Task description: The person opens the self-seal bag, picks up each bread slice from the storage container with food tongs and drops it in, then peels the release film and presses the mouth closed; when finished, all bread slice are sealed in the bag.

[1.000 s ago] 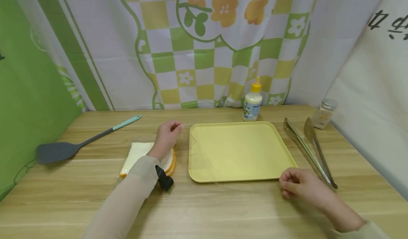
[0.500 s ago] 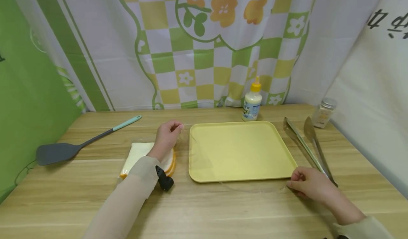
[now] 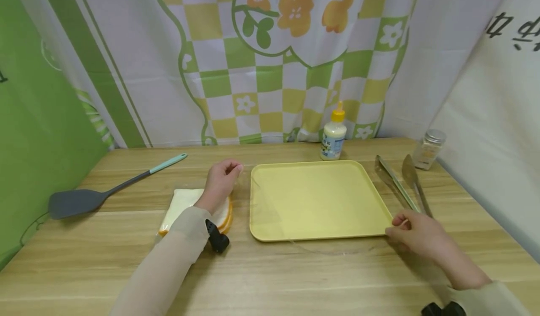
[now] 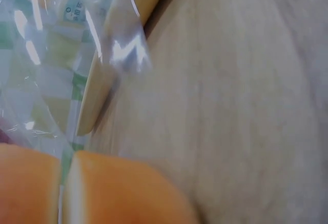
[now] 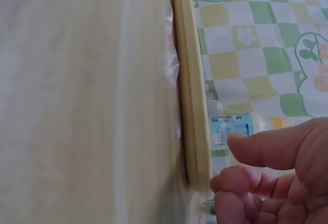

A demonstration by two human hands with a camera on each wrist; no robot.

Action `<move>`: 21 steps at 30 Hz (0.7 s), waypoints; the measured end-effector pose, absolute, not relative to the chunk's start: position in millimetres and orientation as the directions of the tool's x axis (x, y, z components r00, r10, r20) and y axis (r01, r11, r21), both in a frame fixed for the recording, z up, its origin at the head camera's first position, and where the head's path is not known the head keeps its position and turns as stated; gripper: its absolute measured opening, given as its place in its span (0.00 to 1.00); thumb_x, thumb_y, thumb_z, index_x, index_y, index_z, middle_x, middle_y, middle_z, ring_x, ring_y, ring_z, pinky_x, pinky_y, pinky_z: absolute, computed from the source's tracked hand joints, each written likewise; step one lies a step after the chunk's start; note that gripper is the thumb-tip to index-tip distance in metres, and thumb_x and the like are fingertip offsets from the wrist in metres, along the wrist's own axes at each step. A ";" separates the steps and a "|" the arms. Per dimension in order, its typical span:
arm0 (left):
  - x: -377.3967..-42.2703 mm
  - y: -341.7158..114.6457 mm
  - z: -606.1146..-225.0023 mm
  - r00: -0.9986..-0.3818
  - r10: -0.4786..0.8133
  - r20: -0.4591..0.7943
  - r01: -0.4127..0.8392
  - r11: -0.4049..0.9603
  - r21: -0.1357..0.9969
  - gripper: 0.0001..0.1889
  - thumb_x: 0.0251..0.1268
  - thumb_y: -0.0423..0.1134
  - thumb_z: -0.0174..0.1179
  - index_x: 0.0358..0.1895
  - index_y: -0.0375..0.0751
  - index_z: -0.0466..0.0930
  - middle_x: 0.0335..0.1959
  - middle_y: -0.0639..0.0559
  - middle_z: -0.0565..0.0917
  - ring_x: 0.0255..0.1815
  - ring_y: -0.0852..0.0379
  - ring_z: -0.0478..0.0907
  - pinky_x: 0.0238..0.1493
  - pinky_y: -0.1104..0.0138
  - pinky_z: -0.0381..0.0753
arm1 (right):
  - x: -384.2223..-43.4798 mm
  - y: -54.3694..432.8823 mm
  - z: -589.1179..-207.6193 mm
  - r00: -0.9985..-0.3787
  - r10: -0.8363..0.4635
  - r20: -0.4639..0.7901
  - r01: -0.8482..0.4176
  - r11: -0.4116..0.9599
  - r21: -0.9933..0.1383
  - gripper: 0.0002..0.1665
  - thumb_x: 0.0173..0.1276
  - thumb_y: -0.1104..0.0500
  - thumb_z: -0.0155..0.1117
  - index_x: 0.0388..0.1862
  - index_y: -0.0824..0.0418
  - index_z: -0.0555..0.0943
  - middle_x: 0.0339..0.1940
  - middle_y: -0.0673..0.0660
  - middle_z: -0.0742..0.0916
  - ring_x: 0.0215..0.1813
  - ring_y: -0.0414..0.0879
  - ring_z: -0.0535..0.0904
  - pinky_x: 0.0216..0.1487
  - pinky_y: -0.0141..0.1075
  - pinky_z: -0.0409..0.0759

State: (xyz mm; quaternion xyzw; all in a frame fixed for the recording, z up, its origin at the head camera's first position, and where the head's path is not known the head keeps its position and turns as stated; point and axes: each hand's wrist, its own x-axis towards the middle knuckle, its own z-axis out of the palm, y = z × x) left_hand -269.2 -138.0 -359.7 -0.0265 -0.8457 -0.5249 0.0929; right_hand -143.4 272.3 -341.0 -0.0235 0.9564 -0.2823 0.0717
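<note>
A clear plastic bag (image 4: pixel 46 80) of sliced bread (image 3: pixel 182 204) lies on the table, left of a yellow tray (image 3: pixel 320 201). My left hand (image 3: pixel 221 180) reaches over the bread and pinches the bag's film by the tray's far left corner. In the left wrist view, the orange-crusted slices (image 4: pixel 123 190) are close to the camera and the hand is almost out of sight. The film stretches across the tray's left part and shows faintly along its front edge. My right hand (image 3: pixel 422 236) is at the tray's front right corner, fingers loosely bent, holding nothing visible.
A dark spatula (image 3: pixel 80 202) with a mint handle lies far left. Behind the tray stands a yellow-capped squeeze bottle (image 3: pixel 333 140). Metal tongs (image 3: pixel 398 184) lie to the tray's right, near a silver-lidded shaker jar (image 3: pixel 429 151). Patterned curtain (image 3: pixel 270 72) closes the back.
My right hand has moved right along the tray's front corner and slightly away from me, leaving the film's edge behind. The left hand stays still.
</note>
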 end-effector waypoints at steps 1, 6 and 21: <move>-269.2 -137.9 -359.2 -0.981 -0.056 0.184 0.140 0.447 0.884 0.11 0.67 0.39 0.55 0.40 0.33 0.80 0.35 0.43 0.81 0.33 0.56 0.71 0.33 0.68 0.71 | -144.2 271.0 -339.6 -0.989 -0.090 -0.119 -0.011 0.840 -0.542 0.16 0.64 0.54 0.61 0.39 0.66 0.73 0.21 0.51 0.79 0.22 0.42 0.74 0.23 0.34 0.71; -266.9 -138.0 -354.4 -0.978 -0.063 0.197 0.152 0.426 0.892 0.10 0.66 0.39 0.56 0.39 0.35 0.81 0.33 0.46 0.80 0.33 0.56 0.71 0.34 0.69 0.71 | -148.7 258.6 -331.7 -0.988 -0.137 -0.075 -0.074 0.834 -0.546 0.15 0.65 0.53 0.61 0.39 0.65 0.74 0.18 0.51 0.76 0.19 0.41 0.71 0.22 0.33 0.69; -255.7 -166.6 -285.3 -0.861 -0.149 0.486 0.382 0.441 0.812 0.12 0.65 0.40 0.57 0.38 0.32 0.81 0.29 0.45 0.79 0.26 0.61 0.68 0.27 0.74 0.68 | -159.9 188.7 -318.9 -0.914 -0.399 -0.076 -0.172 0.550 -0.817 0.12 0.66 0.56 0.60 0.35 0.65 0.73 0.23 0.53 0.75 0.23 0.39 0.70 0.26 0.33 0.77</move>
